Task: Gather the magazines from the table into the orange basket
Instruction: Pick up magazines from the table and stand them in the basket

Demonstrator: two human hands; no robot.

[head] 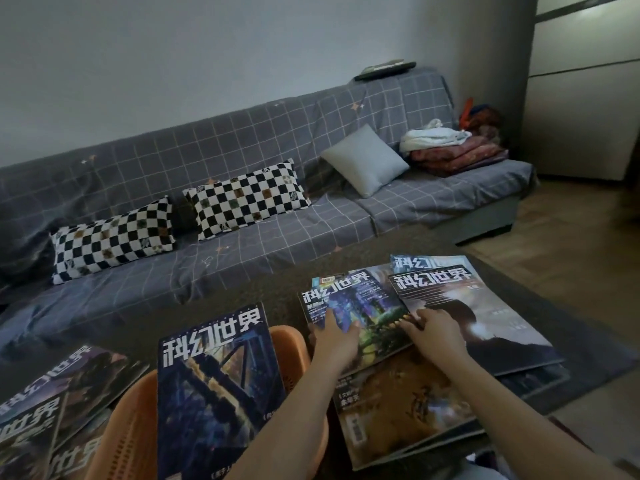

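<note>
A: What are the hands doing?

B: The left hand (334,336) lies on the green-and-purple glossy magazine (360,315), fingers curled at its near-left edge, grasping it. The right hand (434,332) sits on the same magazine's right edge, fingertips hooked there where the grey-covered magazine with a bright glare (485,313) overlaps. I read both grips as clasping that green-and-purple issue, though the fingertips are partly hidden.

A: And where is it relative to the orange plastic basket (294,341)?

B: Just right of the basket, flat on the dark worktop (277,289). Under it, nearer the person, lies a tan-covered magazine (398,407), also right of the basket. The grey one is further right again, with another issue (415,263) peeking out behind it.

A: Is anything in the basket?

B: A dark-blue magazine with large white title characters (218,386) stands tilted in it, its top leaning away from the person, the orange rim showing on both sides.

A: To the basket's left?

B: A few overlapping dark magazines (45,410) lie flat, partly cut off by the picture edge.

A: Beyond the basket?

B: A grey sofa with a grid-patterned cover (242,140), two black-and-white checked pillows (242,199), one plain grey cushion (363,161), and folded cloths (446,147) at its right end.
</note>
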